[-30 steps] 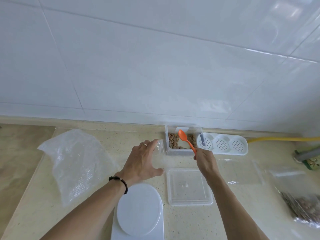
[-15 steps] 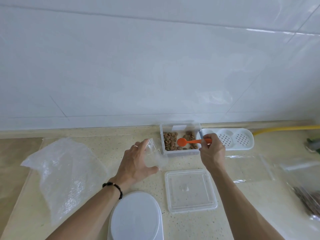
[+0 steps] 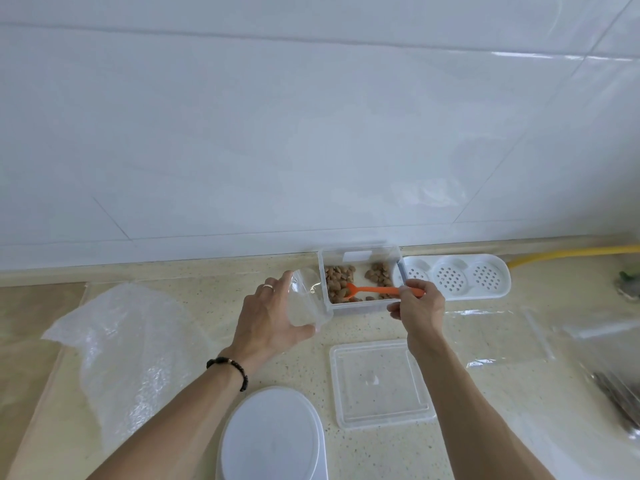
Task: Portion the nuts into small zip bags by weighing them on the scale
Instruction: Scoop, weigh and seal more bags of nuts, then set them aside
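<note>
We hold the orange spoon (image 3: 377, 290) in our R hand (image 3: 420, 308), bowl down in the nuts (image 3: 341, 284). L hand (image 3: 268, 318) grips the small zip bag (image 3: 308, 299), mouth just left of the container (image 3: 360, 306), scale (image 3: 273, 438) near us.

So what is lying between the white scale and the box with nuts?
In the head view, the left hand holding the small zip bag hangs over that stretch; beneath it only bare counter shows, between scale and nut box.
</note>
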The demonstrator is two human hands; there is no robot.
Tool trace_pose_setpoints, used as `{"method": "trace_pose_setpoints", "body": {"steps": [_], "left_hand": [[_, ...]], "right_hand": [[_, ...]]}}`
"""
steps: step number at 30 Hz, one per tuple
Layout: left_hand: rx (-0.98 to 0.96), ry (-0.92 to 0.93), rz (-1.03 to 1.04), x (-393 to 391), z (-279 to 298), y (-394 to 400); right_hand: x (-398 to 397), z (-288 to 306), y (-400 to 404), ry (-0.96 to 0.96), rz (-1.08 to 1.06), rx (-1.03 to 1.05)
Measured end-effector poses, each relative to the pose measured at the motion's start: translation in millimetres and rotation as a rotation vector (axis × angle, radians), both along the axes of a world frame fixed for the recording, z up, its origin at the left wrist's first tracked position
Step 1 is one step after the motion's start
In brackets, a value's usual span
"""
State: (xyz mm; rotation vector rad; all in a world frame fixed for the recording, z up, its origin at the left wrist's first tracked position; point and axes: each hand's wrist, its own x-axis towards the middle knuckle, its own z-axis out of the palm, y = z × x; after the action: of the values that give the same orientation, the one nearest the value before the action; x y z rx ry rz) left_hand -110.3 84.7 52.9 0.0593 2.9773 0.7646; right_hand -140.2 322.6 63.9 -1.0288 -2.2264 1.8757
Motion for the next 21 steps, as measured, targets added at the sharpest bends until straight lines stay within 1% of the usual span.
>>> {"method": "trace_pose_setpoints", "body": {"steps": [5,11,14,17,21], "left_hand": [[-0.125,0.007,-0.061,-23.6,13.9,6.1],[-0.258,0.004,-0.150,-49.5,25.9,20.4],[-0.293,-0.002,-0.165,-54.4,28.4,27.9],[-0.316,0.012,-0.178,-56.2,28.6,35.0],[-0.271,0.051,-0.206,-56.1,31.6,42.4]], "right_hand": [[2.3,2.7,10.1,-0.004,-0.100,-0.103],[4.9,23.4,29.8,0.068,-0.110,-0.177],[6.2,42.2,34.3,0.122,-0.060,-0.133],[10.3,56.6,30.4,0.153,0.034,-0.044],[14.4,69.3,19.4,0.191,0.178,0.087]]}}
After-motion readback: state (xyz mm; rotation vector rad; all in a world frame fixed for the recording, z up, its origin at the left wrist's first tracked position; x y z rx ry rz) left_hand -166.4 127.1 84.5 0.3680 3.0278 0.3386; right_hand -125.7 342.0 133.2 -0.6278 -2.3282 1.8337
